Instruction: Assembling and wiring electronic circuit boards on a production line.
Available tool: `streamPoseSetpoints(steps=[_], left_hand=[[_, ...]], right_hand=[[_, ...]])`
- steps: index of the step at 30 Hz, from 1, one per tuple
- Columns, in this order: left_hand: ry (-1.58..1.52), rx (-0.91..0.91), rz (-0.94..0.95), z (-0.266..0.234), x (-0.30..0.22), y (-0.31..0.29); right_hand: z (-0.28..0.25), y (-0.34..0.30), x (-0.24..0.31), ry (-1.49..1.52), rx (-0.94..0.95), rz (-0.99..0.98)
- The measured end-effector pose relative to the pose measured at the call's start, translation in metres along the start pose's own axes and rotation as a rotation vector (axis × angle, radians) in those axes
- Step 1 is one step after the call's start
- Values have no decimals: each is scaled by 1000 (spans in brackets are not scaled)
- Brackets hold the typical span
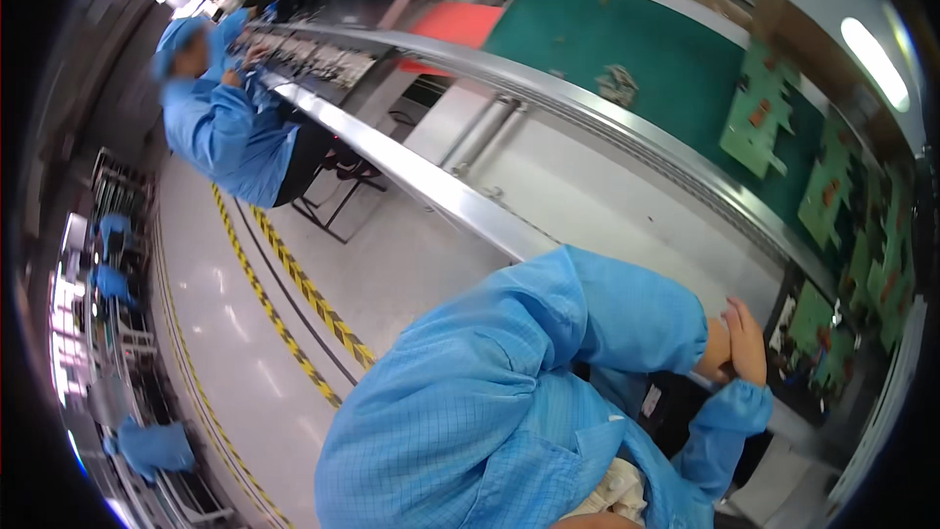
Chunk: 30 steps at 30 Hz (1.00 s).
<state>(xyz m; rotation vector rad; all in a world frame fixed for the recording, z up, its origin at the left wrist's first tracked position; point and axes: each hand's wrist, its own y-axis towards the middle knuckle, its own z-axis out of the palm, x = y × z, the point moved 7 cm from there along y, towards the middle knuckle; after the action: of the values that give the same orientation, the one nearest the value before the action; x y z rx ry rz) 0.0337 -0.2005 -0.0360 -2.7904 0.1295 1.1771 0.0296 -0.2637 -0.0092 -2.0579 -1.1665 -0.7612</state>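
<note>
My left arm, in a blue checked sleeve, reaches across to the right. Of my left hand [716,351] only the wrist area shows clearly; its fingers are hidden. My right hand [749,341] lies against the left wrist with its fingers stretched out, and no object shows in it. Just right of both hands are a light green board [812,321] and a cluster of small dark and coloured parts [822,372]. Farther up the bench, more light green cut-out boards [760,113] with orange-brown pieces lie along the green mat [587,34].
A metal rail [627,118] runs along the bench, with a crumpled pale cloth [617,85] beyond it. At the left, a co-worker in blue [220,127] sits working at the line. Yellow-black tape [294,279] marks the floor. Other blue-clad people [157,446] are at far left.
</note>
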Motion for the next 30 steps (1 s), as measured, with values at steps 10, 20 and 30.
streamPoseSetpoints(steps=[10,20,30], left_hand=[[243,-881,-298,-145,122,-314],[534,-1371,-1292,-229,249,-619],[447,-1384,-1697,-265,286,-688]], right_hand=[[-59,25,-116,17,-101,130],[-224,18,-339,-203,-311,344],[29,41,113,-471,-347,-783]])
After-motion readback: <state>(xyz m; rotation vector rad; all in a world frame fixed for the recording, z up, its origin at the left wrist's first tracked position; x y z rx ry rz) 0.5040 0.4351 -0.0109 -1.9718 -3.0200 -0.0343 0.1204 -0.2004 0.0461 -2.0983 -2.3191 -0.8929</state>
